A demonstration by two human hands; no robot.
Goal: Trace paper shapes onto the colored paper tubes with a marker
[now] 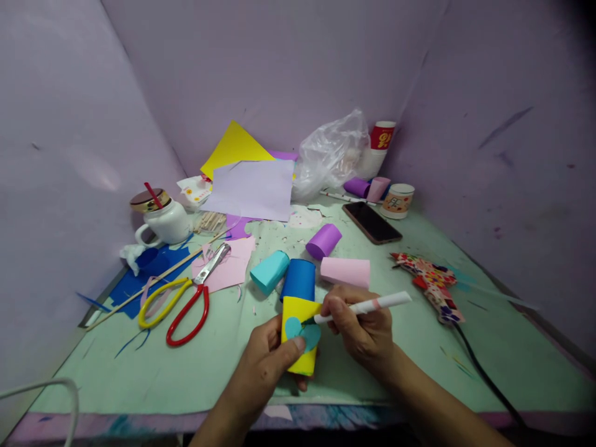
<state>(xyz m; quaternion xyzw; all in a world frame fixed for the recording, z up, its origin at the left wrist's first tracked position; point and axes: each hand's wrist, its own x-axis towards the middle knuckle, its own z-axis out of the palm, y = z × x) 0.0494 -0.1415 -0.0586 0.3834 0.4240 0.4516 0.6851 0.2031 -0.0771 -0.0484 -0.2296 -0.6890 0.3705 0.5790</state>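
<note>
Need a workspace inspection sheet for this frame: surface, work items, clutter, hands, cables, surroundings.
Surface: green mat, littered with paper scraps.
Work items: yellow roll with teal cutouts; white pen, tip at the cutouts.
Clutter: scissors, phone, mug, plastic bag, blue roll, teal roll, purple roll, pink roll, paper sheets.
Hands: left hand grips the yellow roll; right hand holds the white pen.
Cables: black cable on the right; white cable at the near left.
Surroundings: lilac walls on three sides.

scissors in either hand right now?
No, the scissors lie on the mat; left hand holds the yellow roll, right hand a pen.
</note>
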